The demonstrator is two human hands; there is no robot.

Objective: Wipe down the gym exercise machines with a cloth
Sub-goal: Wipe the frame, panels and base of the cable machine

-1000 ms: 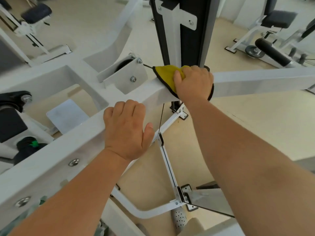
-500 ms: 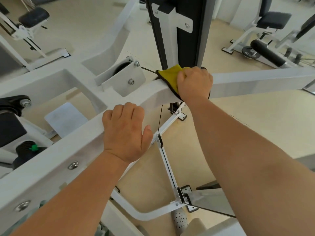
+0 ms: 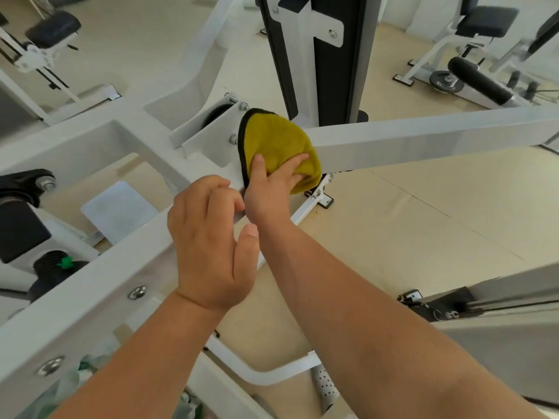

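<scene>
The right hand (image 3: 269,192) grips the yellow cloth (image 3: 276,137) at the frame joint, from which the white beam (image 3: 423,137) runs rightward, while the left hand (image 3: 208,237) hangs just behind, loosely curled and empty.

Left hand (image 3: 208,237): fingers loosely curled, thumb out. Right hand (image 3: 269,192), forearm extended, grips yellow black-edged cloth (image 3: 278,137).

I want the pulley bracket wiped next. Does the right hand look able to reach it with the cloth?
Probably yes: the right hand holds the cloth beside the pulley bracket, nothing between.
</scene>
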